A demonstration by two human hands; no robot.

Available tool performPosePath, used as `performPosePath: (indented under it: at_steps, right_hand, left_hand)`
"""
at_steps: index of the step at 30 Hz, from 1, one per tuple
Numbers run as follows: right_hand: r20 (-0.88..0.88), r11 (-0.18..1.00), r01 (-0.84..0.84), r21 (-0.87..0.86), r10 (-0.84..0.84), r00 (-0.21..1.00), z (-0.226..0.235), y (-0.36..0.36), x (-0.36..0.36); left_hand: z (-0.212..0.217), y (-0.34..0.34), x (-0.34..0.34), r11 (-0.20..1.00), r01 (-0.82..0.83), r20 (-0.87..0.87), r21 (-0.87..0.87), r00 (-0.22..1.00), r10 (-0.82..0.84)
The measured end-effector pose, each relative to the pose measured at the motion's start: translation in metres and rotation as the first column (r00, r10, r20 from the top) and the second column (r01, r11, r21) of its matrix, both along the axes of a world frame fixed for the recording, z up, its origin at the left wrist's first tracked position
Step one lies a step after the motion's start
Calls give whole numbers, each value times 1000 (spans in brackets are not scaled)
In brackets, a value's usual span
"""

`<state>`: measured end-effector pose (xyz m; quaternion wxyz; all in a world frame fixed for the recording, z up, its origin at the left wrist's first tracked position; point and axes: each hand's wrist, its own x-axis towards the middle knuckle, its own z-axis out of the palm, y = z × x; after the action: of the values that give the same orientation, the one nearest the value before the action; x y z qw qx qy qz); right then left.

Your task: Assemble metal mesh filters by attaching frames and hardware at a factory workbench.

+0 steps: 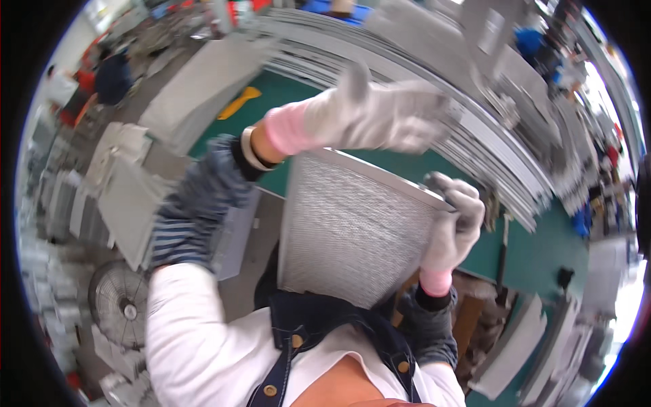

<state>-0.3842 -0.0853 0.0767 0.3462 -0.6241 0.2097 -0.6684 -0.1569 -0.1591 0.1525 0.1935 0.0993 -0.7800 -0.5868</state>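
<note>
A pleated filter panel (pixel 356 227) in a metal frame stands upright against the person's chest. The right hand (pixel 453 220), gloved, is closed around its upper right corner. Above its top edge the gloved left hand (pixel 390 115) is raised, loosely open, holding nothing. Beyond both hands, stacked grey panels (pixel 434 88) lie on the green table (pixel 542 251).

A floor fan (pixel 121 302) stands below stacked grey panels (pixel 468 129) on green tables (pixel 542 251).
</note>
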Motion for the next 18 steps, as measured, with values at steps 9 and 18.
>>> performPosePath:
  at_steps: [9,18]
  right_hand:
    - [666,701,-706,96,482,569,-56,-14,-13]
    - [416,761,-205,615,-92,905,-114,-54,-77]
  left_hand:
    - [-44,33,65,940,74,-800,333,550,240]
    - [-172,220,49,504,-748,606,431,654,453]
